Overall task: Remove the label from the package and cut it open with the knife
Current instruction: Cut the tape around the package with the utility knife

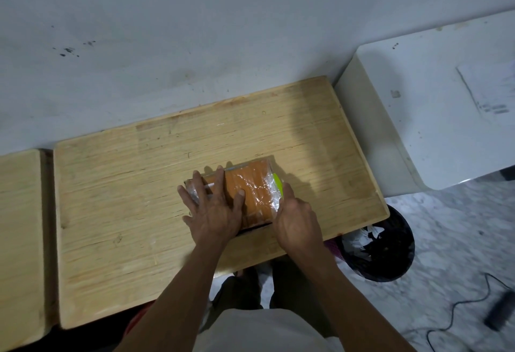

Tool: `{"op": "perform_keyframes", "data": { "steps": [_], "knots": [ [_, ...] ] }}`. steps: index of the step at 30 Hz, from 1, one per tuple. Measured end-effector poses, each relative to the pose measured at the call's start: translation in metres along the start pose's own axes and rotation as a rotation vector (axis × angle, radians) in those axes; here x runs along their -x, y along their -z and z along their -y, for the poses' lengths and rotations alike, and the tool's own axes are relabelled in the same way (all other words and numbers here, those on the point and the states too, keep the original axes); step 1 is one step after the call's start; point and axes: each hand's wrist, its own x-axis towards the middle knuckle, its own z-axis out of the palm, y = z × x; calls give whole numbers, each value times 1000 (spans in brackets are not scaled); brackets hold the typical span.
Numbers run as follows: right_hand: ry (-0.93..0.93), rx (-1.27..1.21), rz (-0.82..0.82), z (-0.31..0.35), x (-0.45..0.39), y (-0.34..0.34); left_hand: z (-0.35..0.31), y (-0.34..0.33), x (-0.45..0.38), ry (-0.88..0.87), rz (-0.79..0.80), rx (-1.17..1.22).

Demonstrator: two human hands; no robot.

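An orange-brown package [250, 190] wrapped in shiny clear plastic lies in the middle of the wooden table [133, 190]. My left hand [214, 212] lies flat on its left half with the fingers spread, holding it down. A small white strip [209, 185] shows between those fingers. My right hand [295, 218] is closed at the package's right end around a lime-green knife [277, 184]. Only a green sliver of the knife shows against the package's right edge; the hand hides the remainder.
A second wooden table [19, 226] adjoins on the left, with a white wall behind both. A white table [432, 117] with a printed sheet [493, 87] stands at the right. A black waste bin [381, 248] with scraps sits below the table's right corner. A cable and dark object [498, 310] lie on the floor.
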Motion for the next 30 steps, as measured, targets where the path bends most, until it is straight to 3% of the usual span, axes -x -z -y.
{"op": "perform_keyframes", "data": {
  "steps": [30],
  "knots": [
    [-78, 24, 2, -24, 52, -18, 2, 1, 0, -15, 1, -14]
  ]
}}
